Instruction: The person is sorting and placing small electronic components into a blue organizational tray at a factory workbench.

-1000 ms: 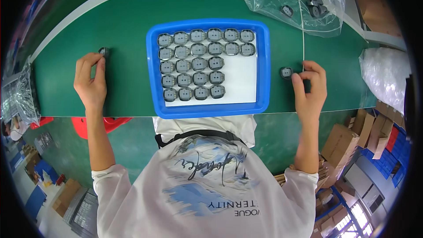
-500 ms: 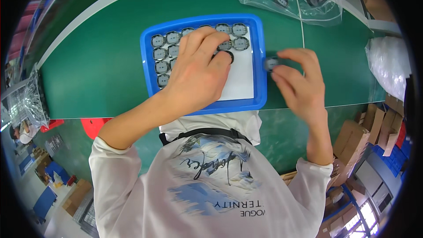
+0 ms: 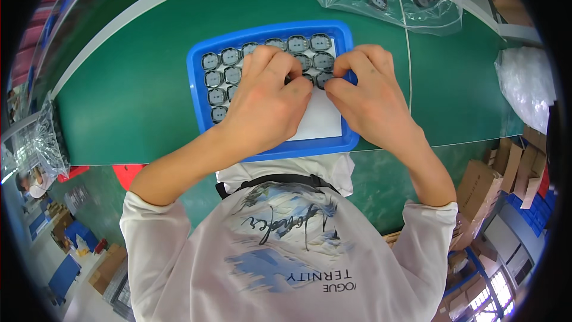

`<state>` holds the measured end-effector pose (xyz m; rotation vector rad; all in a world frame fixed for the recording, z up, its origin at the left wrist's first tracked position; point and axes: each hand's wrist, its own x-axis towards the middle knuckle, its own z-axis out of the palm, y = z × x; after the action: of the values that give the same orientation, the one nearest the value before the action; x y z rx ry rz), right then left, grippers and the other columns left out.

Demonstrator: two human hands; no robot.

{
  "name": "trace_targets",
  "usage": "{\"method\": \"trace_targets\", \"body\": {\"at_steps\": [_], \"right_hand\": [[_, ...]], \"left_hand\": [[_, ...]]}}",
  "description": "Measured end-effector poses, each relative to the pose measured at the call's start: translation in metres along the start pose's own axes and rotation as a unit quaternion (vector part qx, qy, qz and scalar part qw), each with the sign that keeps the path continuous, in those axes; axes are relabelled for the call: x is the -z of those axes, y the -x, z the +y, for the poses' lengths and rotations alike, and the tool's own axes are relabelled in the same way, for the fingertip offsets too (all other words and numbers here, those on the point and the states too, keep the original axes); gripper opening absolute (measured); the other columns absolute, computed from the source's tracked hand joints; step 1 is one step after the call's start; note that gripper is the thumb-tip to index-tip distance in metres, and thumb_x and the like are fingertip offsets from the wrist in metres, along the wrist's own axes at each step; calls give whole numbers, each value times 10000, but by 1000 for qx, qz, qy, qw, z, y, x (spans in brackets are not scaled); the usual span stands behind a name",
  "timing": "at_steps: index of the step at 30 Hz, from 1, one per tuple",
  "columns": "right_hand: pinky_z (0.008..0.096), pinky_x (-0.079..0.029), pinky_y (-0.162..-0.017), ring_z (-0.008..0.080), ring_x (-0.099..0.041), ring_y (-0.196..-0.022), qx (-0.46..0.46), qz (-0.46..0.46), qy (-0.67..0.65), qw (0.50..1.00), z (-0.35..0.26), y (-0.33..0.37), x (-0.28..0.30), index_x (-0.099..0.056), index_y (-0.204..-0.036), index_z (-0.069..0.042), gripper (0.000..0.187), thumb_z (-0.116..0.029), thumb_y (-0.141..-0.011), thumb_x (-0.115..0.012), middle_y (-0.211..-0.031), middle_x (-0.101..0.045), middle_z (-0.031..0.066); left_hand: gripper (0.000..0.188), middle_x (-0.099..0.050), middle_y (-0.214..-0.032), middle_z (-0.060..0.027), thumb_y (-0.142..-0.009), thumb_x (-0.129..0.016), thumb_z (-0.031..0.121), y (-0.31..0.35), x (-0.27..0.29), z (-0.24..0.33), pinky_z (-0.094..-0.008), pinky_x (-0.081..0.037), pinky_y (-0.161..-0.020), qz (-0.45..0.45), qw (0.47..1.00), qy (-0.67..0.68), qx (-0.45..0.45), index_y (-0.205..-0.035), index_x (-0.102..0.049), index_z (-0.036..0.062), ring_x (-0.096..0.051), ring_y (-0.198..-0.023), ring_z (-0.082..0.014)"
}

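Note:
A blue tray (image 3: 193, 77) holds rows of small grey-and-black rounded parts (image 3: 230, 56) with two-hole faces, set on a white sheet (image 3: 322, 116). Across the middle of the tray lies my left hand (image 3: 267, 95), its fingers curled and its thumb and forefinger pinched at a dark part mostly hidden by them. My right hand (image 3: 372, 92) reaches over the tray's right rim. Between its thumb and forefinger is a grey rounded part (image 3: 323, 79), at the right end of the third row. Several parts in the rows are hidden under my left hand.
A clear plastic bag (image 3: 351, 0) with loose parts inside lies at the far right of the green table (image 3: 131, 83). White plastic wrap (image 3: 524, 86) hangs at the right edge. Cardboard boxes (image 3: 476, 188) stand below on the right, and a red stool (image 3: 126, 174) on the left.
My right hand has moved left from beside the tray, bringing its grey part over the rim into the third row. My left hand stays nearly in place; the tray appears slightly shifted left.

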<state>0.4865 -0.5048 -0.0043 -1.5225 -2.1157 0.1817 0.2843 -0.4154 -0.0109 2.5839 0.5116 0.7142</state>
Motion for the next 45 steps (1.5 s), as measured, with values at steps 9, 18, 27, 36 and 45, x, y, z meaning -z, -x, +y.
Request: {"method": "trace_targets", "body": {"at_steps": [9,18,27,36,45], "right_hand": [[370,-518,-854,288,-637,-927,-124,97,45,987,80,-23,46,-693,-1058,-34,240,-118,-841,-750,-1062,-671,120],[317,-531,-773,200,-648,-801,-209,108,19,972,107,-41,42,-690,-1125,-33,279,-188,-897,-733,-965,-704,99],[336,-533,-788,243,-643,-852,-130,49,-85,987,12,48,42,-682,-922,-3,135,-22,-821,-769,-1069,-660,111],[416,-431,-814,283,-536,-960,21,-40,-48,998,-15,10,13,-666,-794,-49,128,-47,-703,-756,-932,-567,69],[418,-416,-843,281,-532,-982,33,-37,-52,997,-9,6,11,-687,-837,-67,154,-90,-716,-780,-973,-595,53]], "left_hand": [[176,-610,-913,-106,-751,-763,20,-87,4,-28,-405,-504,-806,15,995,-16,-94,-921,-719,36,-604,-887,-297],[106,-664,-924,-235,-764,-642,20,-198,-32,-74,-476,-549,-788,-20,981,-181,-65,-838,-699,-31,-670,-848,-402],[154,-662,-961,-99,-781,-747,-16,-28,70,-33,-319,-535,-725,110,993,17,36,-920,-718,44,-656,-832,-243],[218,-568,-920,-96,-652,-736,-8,17,5,16,-391,-448,-747,17,998,37,-58,-866,-700,-12,-553,-844,-279],[129,-548,-915,-115,-686,-700,10,6,13,16,-394,-430,-761,-55,997,47,-11,-812,-686,-17,-529,-889,-297]]}}
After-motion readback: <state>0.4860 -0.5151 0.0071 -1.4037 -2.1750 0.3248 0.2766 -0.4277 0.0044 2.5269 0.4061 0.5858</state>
